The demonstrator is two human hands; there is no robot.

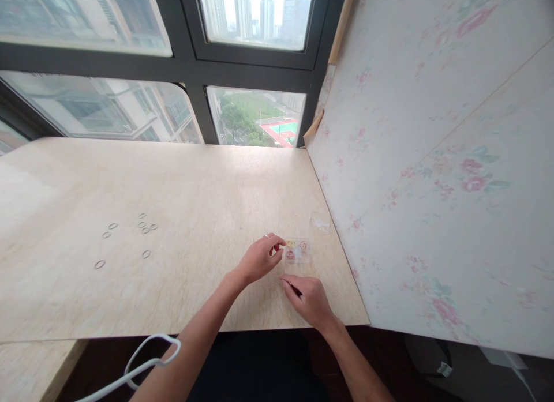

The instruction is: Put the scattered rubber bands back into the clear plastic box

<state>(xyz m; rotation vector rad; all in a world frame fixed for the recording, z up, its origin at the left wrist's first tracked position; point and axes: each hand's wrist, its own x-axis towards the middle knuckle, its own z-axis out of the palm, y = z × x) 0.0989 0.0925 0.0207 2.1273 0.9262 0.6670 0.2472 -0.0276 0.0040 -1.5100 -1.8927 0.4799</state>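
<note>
A small clear plastic box [298,254] lies on the pale marbled surface with its compartments facing up. Small yellow, red and pinkish loops sit in several of them. At the box's left edge, my left hand [263,258] has bent fingers, with index finger and thumb on the box's side; a ring is on one finger. Just below the box, my right hand [308,298] is closed, thumb and index finger pinched together. Whatever that pinch holds is too small to make out. Far to the left, several thin loops [146,254] lie scattered.
Behind the box, a crumpled clear plastic piece [321,224] lies near the flowered wall [433,171] on the right. Dark-framed windows [255,73] rise at the back. A white curved tube [151,363] crosses the lower left, beyond the surface's front edge.
</note>
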